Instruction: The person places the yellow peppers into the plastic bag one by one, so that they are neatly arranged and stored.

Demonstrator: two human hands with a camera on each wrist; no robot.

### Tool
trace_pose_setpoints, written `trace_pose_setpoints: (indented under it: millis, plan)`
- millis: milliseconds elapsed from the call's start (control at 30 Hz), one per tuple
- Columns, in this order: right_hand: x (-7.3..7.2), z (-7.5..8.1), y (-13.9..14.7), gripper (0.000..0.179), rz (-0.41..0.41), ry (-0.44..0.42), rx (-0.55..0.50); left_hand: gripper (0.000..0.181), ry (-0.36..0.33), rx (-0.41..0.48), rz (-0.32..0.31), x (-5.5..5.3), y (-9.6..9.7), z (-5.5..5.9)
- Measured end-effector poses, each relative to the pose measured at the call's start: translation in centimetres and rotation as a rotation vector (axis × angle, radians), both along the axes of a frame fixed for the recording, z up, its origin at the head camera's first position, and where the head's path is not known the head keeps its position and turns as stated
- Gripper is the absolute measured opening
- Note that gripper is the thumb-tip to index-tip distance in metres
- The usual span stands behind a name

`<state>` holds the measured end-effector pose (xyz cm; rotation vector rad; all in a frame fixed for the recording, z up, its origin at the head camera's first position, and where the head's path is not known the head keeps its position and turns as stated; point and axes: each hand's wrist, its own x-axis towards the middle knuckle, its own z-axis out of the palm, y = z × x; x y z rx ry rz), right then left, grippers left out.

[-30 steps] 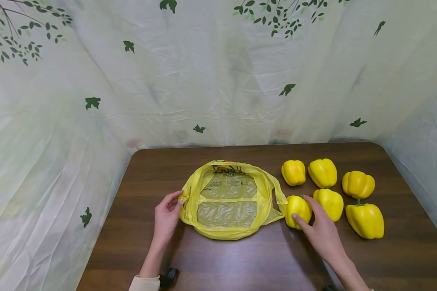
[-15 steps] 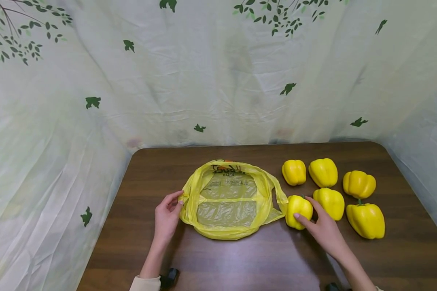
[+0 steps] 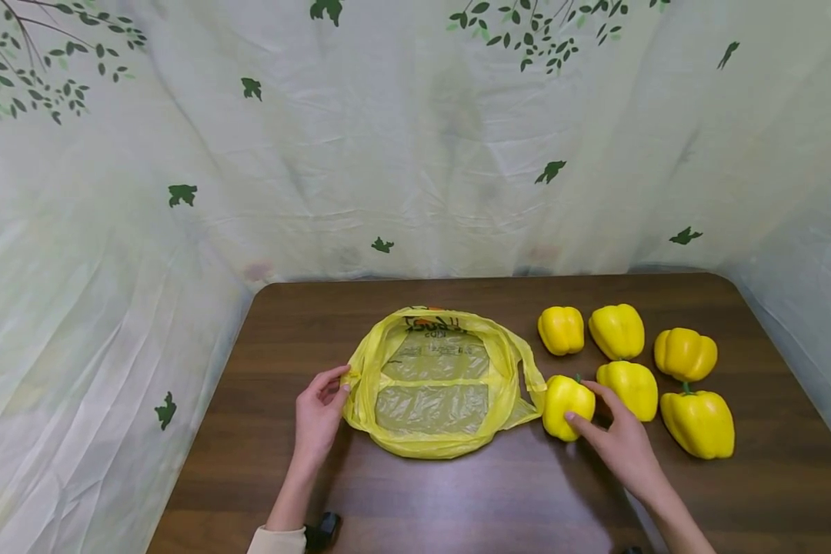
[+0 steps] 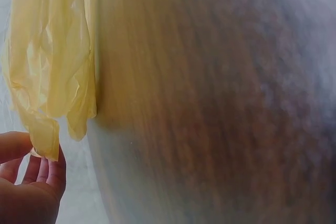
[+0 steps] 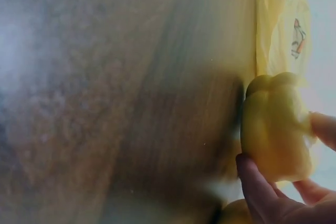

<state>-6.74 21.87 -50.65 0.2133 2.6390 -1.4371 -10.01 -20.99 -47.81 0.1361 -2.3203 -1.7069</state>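
Observation:
A yellow plastic bag (image 3: 432, 446) lies spread on the table with its mouth wide toward the head camera. At its left side my left hand (image 3: 318, 412) pinches the bag's handle; the left wrist view shows the handle (image 4: 44, 137) between thumb and fingers. Beside the bag's right handle, my right hand (image 3: 619, 442) holds a yellow bell pepper (image 3: 564, 408) between thumb and fingers. In the right wrist view that pepper (image 5: 275, 129) has the thumb on one side and fingers on the other. Its green stem shows near the index finger.
Several more yellow bell peppers stand right of the bag, among them a back-left one (image 3: 561, 331), one close behind my right hand (image 3: 630, 388) and a large front-right one (image 3: 697, 425). The brown wooden table (image 3: 457, 508) ends at a pale leaf-print curtain (image 3: 415, 154).
My right hand has shifted slightly right and toward me on the bell pepper, whose stem shows more now. The left hand and the bag have stayed in place.

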Motion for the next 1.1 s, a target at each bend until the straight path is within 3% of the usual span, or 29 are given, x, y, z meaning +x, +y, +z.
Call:
trace_pose_setpoints:
  millis: [500,1100]
  plan:
    - [1.0,2.0,-0.1,0.077,-0.079,0.034,-0.042,0.025,-0.030,0.017,0.011,-0.2,-0.1,-0.3]
    - [0.4,3.7,-1.0,0.067,-0.036,0.131,-0.087,0.025,-0.010,0.003,0.046,-0.4,-0.1,-0.6]
